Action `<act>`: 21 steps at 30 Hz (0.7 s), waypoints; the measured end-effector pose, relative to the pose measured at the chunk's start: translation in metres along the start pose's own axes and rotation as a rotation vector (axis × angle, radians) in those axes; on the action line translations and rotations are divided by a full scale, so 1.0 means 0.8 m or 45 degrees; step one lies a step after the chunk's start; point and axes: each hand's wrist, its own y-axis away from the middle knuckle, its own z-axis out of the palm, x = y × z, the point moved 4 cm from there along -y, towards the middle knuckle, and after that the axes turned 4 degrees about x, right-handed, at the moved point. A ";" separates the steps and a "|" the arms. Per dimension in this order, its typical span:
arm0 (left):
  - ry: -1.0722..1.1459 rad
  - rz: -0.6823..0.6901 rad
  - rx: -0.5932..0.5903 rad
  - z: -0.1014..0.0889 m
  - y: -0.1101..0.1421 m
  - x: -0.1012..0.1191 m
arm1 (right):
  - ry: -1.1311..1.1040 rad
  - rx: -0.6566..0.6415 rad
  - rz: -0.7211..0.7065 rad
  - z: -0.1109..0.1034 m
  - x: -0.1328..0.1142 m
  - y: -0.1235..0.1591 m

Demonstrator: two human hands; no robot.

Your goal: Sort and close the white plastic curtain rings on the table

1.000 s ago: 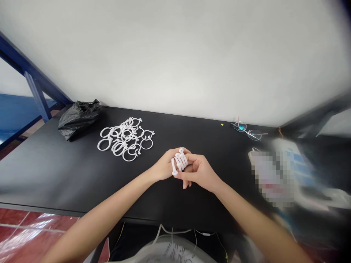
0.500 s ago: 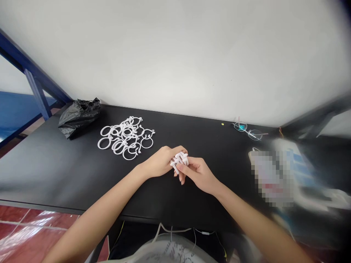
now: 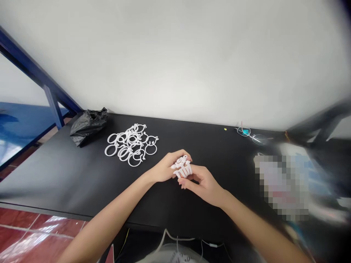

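A small bunch of white plastic curtain rings point(image 3: 183, 170) is held between my two hands, above the front middle of the black table. My left hand point(image 3: 166, 167) is closed around the bunch from the left and behind, its lower fingers partly hidden. From the right, my right hand point(image 3: 206, 184) pinches the same bunch, with the thumb along its near lower edge. Narrow ring edges face me, and small round loops show on top. To the left on the table lies a loose heap of similar white rings point(image 3: 128, 148).
A crumpled black plastic bag point(image 3: 88, 126) rests at the back left of the black table point(image 3: 68, 175). Eyeglasses point(image 3: 248, 136) lie at the back right near a small yellow bit point(image 3: 225, 129). Blurred packages point(image 3: 279, 186) sit at the right, and a white wall point(image 3: 175, 62) rises behind.
The bunch of curtain rings has turned in my hands, so its loops and a row of ring edges now show. My right thumb has shifted lower. The whole view has moved slightly.
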 end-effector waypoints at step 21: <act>-1.343 0.006 0.561 -0.188 0.052 -0.049 | 0.761 0.130 -0.246 0.055 0.038 -0.121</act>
